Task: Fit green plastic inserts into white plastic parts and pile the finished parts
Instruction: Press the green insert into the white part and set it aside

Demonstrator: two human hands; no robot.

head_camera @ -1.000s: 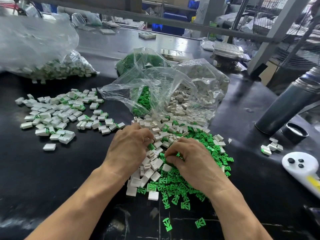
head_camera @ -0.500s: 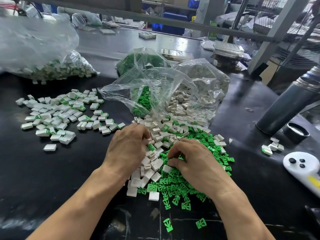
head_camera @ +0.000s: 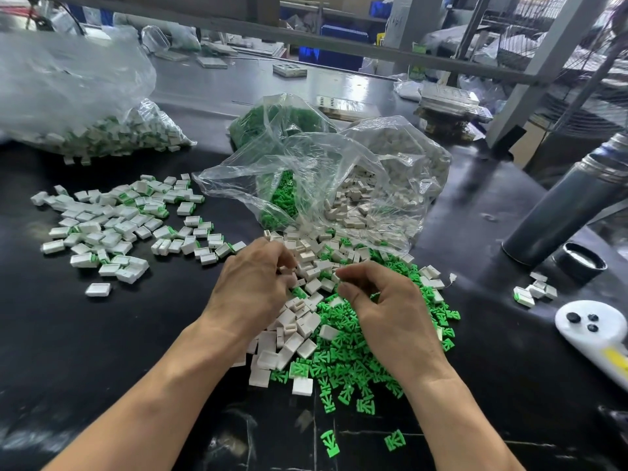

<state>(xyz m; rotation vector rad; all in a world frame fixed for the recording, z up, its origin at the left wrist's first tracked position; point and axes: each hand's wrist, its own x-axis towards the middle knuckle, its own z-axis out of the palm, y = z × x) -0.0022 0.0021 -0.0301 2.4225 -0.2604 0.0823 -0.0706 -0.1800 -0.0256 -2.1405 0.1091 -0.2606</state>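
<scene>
Here both hands, left hand (head_camera: 251, 287) and right hand (head_camera: 384, 307), curl over the mixed heap (head_camera: 316, 321), their hold unclear, so a misaligned insert could jam.

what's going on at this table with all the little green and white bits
A person is assembling small parts by hand. Both hands, the left hand and right hand, work over a mixed heap of white parts and green inserts spilling from a clear bag. What the curled fingers hold is unclear. Finished parts lie piled to the left.
</scene>
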